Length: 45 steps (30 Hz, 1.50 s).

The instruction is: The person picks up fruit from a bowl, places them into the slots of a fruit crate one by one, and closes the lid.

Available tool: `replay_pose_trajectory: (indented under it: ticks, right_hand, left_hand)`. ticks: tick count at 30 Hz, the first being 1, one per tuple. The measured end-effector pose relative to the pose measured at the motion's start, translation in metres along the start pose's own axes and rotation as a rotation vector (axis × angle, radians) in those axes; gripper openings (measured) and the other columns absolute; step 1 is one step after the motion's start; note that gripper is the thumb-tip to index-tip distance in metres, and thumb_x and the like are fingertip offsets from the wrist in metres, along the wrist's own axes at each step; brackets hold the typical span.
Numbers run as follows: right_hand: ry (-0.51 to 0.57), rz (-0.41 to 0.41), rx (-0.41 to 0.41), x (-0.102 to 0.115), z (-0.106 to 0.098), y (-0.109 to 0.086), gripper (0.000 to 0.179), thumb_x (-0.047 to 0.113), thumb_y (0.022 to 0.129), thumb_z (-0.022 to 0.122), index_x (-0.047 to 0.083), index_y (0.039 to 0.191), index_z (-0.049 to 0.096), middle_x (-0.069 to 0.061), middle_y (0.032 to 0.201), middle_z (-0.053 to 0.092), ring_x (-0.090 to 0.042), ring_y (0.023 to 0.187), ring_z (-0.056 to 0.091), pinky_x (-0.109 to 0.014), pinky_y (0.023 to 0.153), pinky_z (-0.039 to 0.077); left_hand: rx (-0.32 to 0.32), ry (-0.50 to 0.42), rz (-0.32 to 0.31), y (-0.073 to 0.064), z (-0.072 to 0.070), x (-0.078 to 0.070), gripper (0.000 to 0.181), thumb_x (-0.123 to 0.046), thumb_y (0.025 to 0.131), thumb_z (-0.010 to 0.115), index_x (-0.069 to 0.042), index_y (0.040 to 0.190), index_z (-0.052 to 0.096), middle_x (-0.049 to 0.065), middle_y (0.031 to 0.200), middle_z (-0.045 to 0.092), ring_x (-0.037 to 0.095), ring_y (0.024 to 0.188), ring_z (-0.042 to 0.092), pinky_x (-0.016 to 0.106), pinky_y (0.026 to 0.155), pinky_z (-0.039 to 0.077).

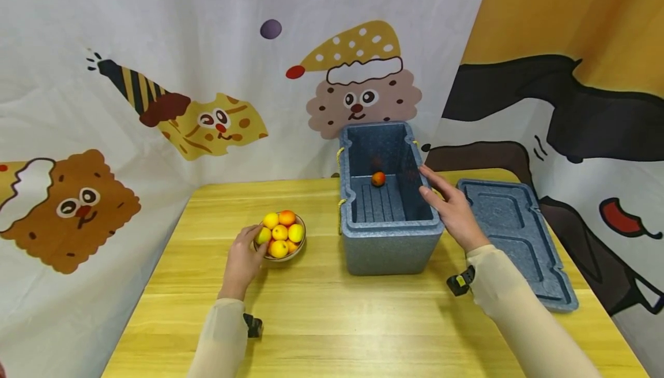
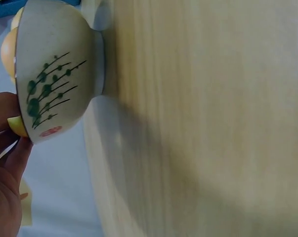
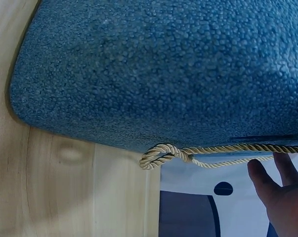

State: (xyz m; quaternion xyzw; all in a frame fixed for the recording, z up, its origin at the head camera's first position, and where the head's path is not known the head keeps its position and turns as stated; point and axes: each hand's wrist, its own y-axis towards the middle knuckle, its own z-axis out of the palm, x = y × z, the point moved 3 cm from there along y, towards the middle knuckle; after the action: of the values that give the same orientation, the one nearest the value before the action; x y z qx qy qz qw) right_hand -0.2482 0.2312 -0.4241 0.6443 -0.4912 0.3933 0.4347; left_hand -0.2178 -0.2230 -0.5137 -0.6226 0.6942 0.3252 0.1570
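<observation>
My left hand (image 1: 244,259) is at the left side of a bowl (image 1: 282,258) heaped with several small yellow and orange fruits. Thumb and fingers pinch a yellow-green fruit (image 1: 263,235) at the rim; in the left wrist view part of this yellow-green fruit (image 2: 17,126) shows between them. The bowl's pale outer wall (image 2: 64,64) bears a green plant pattern. My right hand (image 1: 453,207) touches the right rim of a grey-blue foam box (image 1: 392,251), fingers mostly straight. Inside the open box lies one orange-red fruit (image 1: 378,179).
A matching grey lid (image 1: 510,234) lies on the wooden table (image 1: 311,314) right of the box. Yellow rope handles (image 3: 237,148) hang along the box's sides. Behind the table hangs a printed cloth (image 1: 218,32) with cartoon figures.
</observation>
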Motion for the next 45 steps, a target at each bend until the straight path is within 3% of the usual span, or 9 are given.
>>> replay_pose_trajectory:
  ticks: [3, 6, 11, 16, 27, 32, 45]
  right_hand:
    - [0.009, -0.015, 0.007, 0.012, 0.002, -0.004, 0.053, 0.027, 0.104, 0.051, 0.012, 0.153, 0.037, -0.002, 0.159, 0.027, -0.030, 0.144, 0.023, -0.058, 0.113, 0.022]
    - [0.012, -0.022, 0.010, 0.026, 0.004, -0.007, 0.053, 0.024, 0.104, 0.051, 0.008, 0.152, 0.036, -0.006, 0.159, 0.027, -0.033, 0.144, 0.023, -0.059, 0.112, 0.021]
    - [0.005, -0.017, 0.006, 0.031, 0.003, -0.010, 0.053, 0.025, 0.104, 0.052, 0.007, 0.152, 0.037, -0.007, 0.159, 0.027, -0.031, 0.143, 0.024, -0.057, 0.113, 0.023]
    - [0.006, -0.011, 0.008, 0.031, 0.003, -0.011, 0.053, 0.025, 0.104, 0.052, 0.007, 0.152, 0.037, -0.008, 0.159, 0.027, -0.031, 0.143, 0.024, -0.056, 0.113, 0.023]
    - [0.007, -0.007, 0.010, 0.029, 0.003, -0.008, 0.054, 0.027, 0.104, 0.053, 0.008, 0.152, 0.037, -0.005, 0.159, 0.028, -0.030, 0.144, 0.024, -0.056, 0.113, 0.022]
    - [0.013, -0.013, 0.004, 0.030, 0.002, -0.006, 0.054, 0.026, 0.104, 0.053, 0.007, 0.152, 0.037, -0.006, 0.158, 0.028, -0.029, 0.143, 0.024, -0.054, 0.114, 0.022]
    - [0.005, 0.002, 0.005, 0.031, 0.002, -0.008, 0.054, 0.026, 0.104, 0.052, 0.007, 0.152, 0.037, -0.005, 0.159, 0.028, -0.029, 0.143, 0.024, -0.055, 0.113, 0.023]
  left_hand:
    - [-0.046, -0.043, 0.004, 0.001, -0.005, 0.001, 0.042, -0.001, 0.089, 0.071, 0.007, 0.129, 0.059, 0.019, 0.130, 0.055, 0.038, 0.122, 0.051, 0.049, 0.101, 0.044]
    - [-0.121, -0.081, 0.047, 0.003, -0.012, -0.002, 0.041, 0.001, 0.087, 0.073, 0.007, 0.126, 0.061, 0.020, 0.127, 0.058, 0.038, 0.119, 0.054, 0.049, 0.099, 0.046]
    - [-0.192, -0.121, 0.076, 0.011, -0.021, -0.013, 0.042, 0.002, 0.086, 0.074, 0.006, 0.126, 0.063, 0.018, 0.127, 0.059, 0.037, 0.117, 0.056, 0.047, 0.098, 0.047]
    - [-0.211, -0.172, 0.064, 0.023, -0.029, -0.031, 0.041, 0.000, 0.086, 0.074, 0.004, 0.126, 0.064, 0.015, 0.128, 0.059, 0.035, 0.118, 0.057, 0.044, 0.098, 0.048]
    - [-0.262, -0.335, 0.122, 0.051, -0.034, -0.071, 0.039, -0.001, 0.089, 0.072, 0.003, 0.127, 0.064, 0.012, 0.128, 0.059, 0.027, 0.120, 0.056, 0.028, 0.100, 0.045]
    - [-0.266, -0.379, 0.133, 0.064, -0.035, -0.090, 0.039, -0.003, 0.090, 0.071, 0.000, 0.128, 0.064, 0.009, 0.128, 0.059, 0.022, 0.120, 0.056, 0.026, 0.100, 0.044]
    - [-0.257, -0.448, 0.229, 0.095, -0.046, -0.140, 0.037, 0.000, 0.088, 0.072, 0.006, 0.123, 0.064, 0.014, 0.121, 0.060, 0.024, 0.116, 0.058, 0.027, 0.099, 0.045]
